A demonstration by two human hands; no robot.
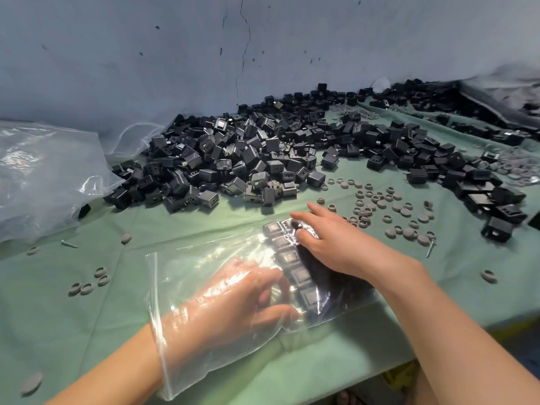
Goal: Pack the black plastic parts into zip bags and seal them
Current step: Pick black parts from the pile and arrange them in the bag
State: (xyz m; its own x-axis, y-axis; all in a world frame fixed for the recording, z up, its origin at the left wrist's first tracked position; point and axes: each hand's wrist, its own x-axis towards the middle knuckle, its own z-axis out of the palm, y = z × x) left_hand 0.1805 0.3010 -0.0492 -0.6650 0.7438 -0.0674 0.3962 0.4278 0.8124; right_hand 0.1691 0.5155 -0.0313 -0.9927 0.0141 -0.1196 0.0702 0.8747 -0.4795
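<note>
If the left hand (233, 299), fingers (271, 277) curled (grip unclear), is withdrawn abruptly, black parts (285, 257) pressed under flat fingers of the right hand (336, 247) may be dragged out of the zip bag (181, 276) at 7 o'clock.

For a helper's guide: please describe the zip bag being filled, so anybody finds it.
On the green table, nearer than the big heap of black parts, a flat clear zip bag lies. Unlike the large crumpled bag at far left, it has the left hand inside and a neat row of parts.
</note>
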